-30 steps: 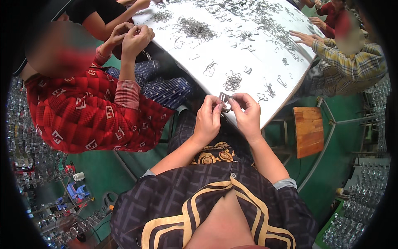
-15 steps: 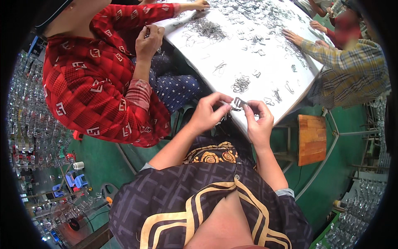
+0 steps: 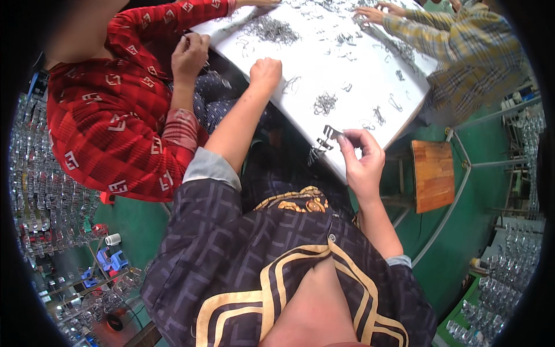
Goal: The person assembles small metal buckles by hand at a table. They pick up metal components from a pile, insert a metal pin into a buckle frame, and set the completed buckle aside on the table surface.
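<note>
My right hand (image 3: 364,159) pinches a small dark metal buckle (image 3: 332,132) between thumb and fingers, over the near corner of the white table (image 3: 306,124). Just below the buckle is another small dark metal piece (image 3: 324,144); whether the two are joined I cannot tell. A bunch of thin dark pieces (image 3: 314,155) shows at the table edge. My left hand (image 3: 266,74) is stretched out over the table's left side, its fingers curled under and hidden, so anything in them is out of sight. A small heap of wire pieces (image 3: 325,104) lies between my hands and the table's middle.
A larger wire heap (image 3: 270,30) and many scattered metal pieces lie farther back. A person in a red patterned shirt (image 3: 110,110) sits close at left; another in a plaid shirt (image 3: 462,46) works at right. A wooden stool (image 3: 432,176) stands right of the table.
My left hand has left the buckle and moved forward and left, over the table. My right hand still holds the buckle in nearly the same place. The view has shifted slightly.
</note>
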The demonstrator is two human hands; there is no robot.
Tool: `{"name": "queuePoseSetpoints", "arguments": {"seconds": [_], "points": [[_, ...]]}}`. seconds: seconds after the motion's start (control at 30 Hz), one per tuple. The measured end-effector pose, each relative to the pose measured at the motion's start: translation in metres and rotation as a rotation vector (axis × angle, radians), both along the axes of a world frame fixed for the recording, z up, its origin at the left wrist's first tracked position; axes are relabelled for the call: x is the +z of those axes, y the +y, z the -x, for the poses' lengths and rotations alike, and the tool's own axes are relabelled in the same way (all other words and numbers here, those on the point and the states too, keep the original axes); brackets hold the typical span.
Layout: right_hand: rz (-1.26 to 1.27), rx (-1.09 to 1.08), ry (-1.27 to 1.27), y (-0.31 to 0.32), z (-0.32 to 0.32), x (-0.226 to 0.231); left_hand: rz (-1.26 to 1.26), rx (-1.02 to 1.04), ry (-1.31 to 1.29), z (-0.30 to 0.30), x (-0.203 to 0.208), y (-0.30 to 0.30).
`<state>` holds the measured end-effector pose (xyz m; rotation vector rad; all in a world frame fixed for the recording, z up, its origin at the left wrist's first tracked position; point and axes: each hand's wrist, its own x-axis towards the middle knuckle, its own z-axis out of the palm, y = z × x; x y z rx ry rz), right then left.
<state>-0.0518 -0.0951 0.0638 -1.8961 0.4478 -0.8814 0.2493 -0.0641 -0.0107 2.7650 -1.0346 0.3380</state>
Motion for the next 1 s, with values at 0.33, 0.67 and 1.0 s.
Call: {"name": "queuePoseSetpoints", "arguments": {"seconds": [0.33, 0.67, 1.0], "points": [[0.033, -0.013, -0.012, -0.010, -0.001, -0.010, 0.786, -0.353, 0.780, 0.106, 0.048, 0.063], [0.053, 0.060, 0.015, -0.013, -0.013, -0.006, 1.177, -0.585, 1.155, 0.171, 0.044, 0.075], [-0.056, 0.102, -0.028, -0.048, -0.020, -0.036, 1.138, -0.565, 1.076, 0.185, 0.052, 0.072]]}}
